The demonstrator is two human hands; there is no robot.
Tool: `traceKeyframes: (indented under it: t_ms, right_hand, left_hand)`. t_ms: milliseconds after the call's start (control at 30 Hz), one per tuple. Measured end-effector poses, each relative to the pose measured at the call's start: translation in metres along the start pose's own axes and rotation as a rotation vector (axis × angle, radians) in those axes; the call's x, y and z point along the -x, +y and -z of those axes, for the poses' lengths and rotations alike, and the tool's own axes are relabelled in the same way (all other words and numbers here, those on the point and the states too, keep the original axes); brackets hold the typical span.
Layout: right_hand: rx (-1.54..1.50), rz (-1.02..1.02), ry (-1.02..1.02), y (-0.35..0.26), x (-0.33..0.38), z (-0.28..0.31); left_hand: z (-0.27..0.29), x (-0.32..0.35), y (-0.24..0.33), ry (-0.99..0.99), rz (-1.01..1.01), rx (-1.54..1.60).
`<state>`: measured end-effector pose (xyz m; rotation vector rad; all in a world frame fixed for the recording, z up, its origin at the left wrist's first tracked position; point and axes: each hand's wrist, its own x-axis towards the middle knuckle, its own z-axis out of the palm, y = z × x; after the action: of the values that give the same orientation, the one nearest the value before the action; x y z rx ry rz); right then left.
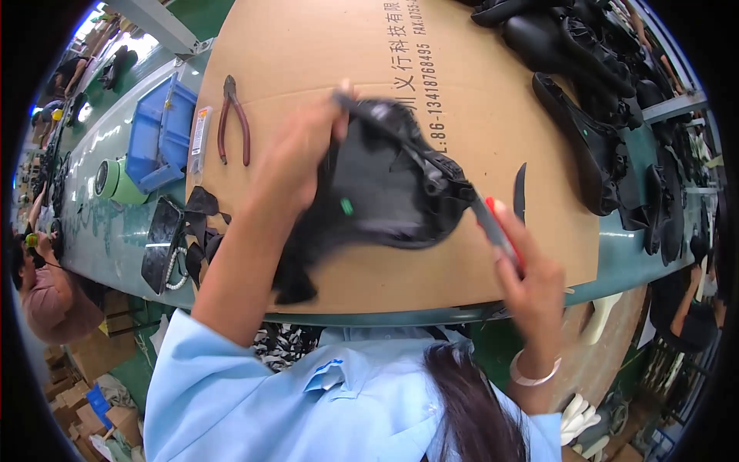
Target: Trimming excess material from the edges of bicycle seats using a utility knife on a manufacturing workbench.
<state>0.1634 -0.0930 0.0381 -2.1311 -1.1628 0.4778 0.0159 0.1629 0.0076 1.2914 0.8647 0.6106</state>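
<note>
My left hand [296, 146] grips the upper left edge of a black bicycle saddle [381, 181]. The saddle is tilted above the cardboard, its hollow underside and gathered rim showing, with a small green mark inside. A loose black flap hangs from its lower left, smeared by motion. In my right hand [531, 281] is a red and grey utility knife [496, 231], fingers closed round the handle. Its tip meets the saddle's right end, where black material bunches up; whether it is cutting I cannot tell.
Cardboard [308, 38] covers the green table. Red-handled pliers [233, 123], a blue bin [159, 131], a green roll [119, 182], a phone [162, 242] and black scraps [202, 202] lie left. A curved black strip [520, 192] and piled saddles [577, 146] lie right. Other people work farther off.
</note>
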Motion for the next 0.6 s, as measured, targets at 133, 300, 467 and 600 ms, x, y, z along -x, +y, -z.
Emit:
traceKeyframes:
  t_ms: [133,300,467,600]
  right_hand:
    - [0.151,0.076,-0.388,0.015,-0.05,0.051]
    - [0.261,0.492,-0.392,0.005,-0.057,0.04]
    - [0.355,0.279,-0.372,-0.021,-0.007,0.044]
    - [0.4,0.154,-0.274,-0.04,0.03,0.035]
  left_hand:
    - [-0.003,0.058,0.018,-0.183,-0.016,-0.318]
    - [-0.033,0.035,0.019,-0.6,-0.247,0.232]
    - [-0.034,-0.011,0.039,-0.316,-0.139,0.568]
    - [-0.02,-0.013,0.066,-0.475,-0.302,0.894]
